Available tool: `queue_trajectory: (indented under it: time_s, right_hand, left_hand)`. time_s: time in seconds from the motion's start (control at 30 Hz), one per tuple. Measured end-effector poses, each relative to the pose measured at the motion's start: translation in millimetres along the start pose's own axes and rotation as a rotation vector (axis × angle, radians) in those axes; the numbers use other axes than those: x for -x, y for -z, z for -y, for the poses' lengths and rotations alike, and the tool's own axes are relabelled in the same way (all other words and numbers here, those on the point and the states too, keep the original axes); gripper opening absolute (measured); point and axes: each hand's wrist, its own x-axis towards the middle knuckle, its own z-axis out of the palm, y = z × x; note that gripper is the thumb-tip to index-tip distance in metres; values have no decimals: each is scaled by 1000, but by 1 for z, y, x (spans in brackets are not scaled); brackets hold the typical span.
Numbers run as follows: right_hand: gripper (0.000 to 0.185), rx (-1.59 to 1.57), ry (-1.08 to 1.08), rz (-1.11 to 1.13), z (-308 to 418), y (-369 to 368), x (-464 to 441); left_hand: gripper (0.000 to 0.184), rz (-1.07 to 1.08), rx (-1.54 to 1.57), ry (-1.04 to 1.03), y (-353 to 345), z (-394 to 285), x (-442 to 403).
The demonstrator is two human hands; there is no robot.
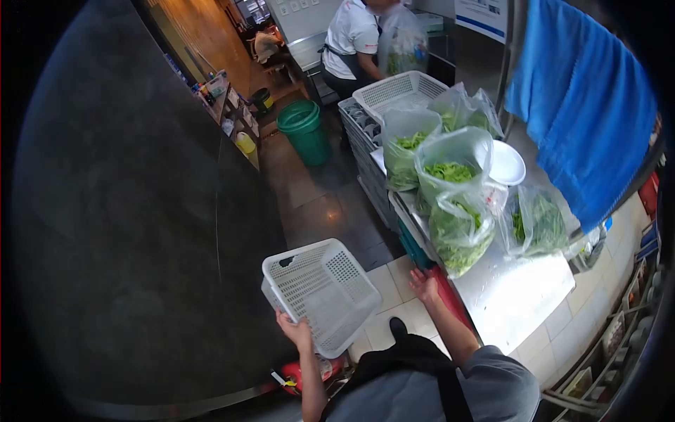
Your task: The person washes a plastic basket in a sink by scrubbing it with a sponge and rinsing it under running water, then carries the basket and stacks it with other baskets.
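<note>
My left hand (pixel 294 330) grips the near left rim of a white perforated plastic basket (pixel 320 292), which is tilted and has nothing in it. My right hand (pixel 424 285) is apart from the basket, fingers spread and holding nothing, close to the left edge of a steel table (pixel 517 295). On that table stand several clear plastic bags of leafy greens, among them an open-topped bag (pixel 453 169), one in front of it (pixel 460 239) and one to the right (pixel 534 221). A white bowl (pixel 506 163) sits behind them.
Another white basket (pixel 401 95) rests on stacked grey crates (pixel 365 151). Beyond it a person (pixel 351 42) in a white shirt holds a bag of greens (pixel 404 46). A green bin (pixel 304 133) stands on the floor. A blue cloth (pixel 583 105) hangs at right; a dark wall (pixel 140 211) is left.
</note>
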Motion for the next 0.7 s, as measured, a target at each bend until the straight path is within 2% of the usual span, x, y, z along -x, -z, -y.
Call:
queue_trajectory:
  time_s: [0.13, 0.23, 0.3, 0.5, 0.6, 0.7]
  right_hand:
    - [36, -137, 51, -81, 12, -21, -29]
    - [33, -236, 69, -82, 16, -16, -59]
    - [33, -220, 99, -158, 22, -33, -54]
    - [27, -352, 78, -169, 17, -42, -84]
    - [21, -471, 266, -224, 8, -50, -105]
    - [24, -513, 443, -291, 1, -61, -112]
  left_hand:
    - [27, -7, -16, -18, -8, -35, -39]
    - [27, -11, -116, -77, -23, -30, -75]
    - [27, -12, -122, -76, -35, -28, -99]
    - [28, 27, -77, -53, -65, -7, -176]
    - [29, 71, -30, -49, -77, 10, -216]
    - [30, 121, 27, -32, -87, 32, -262]
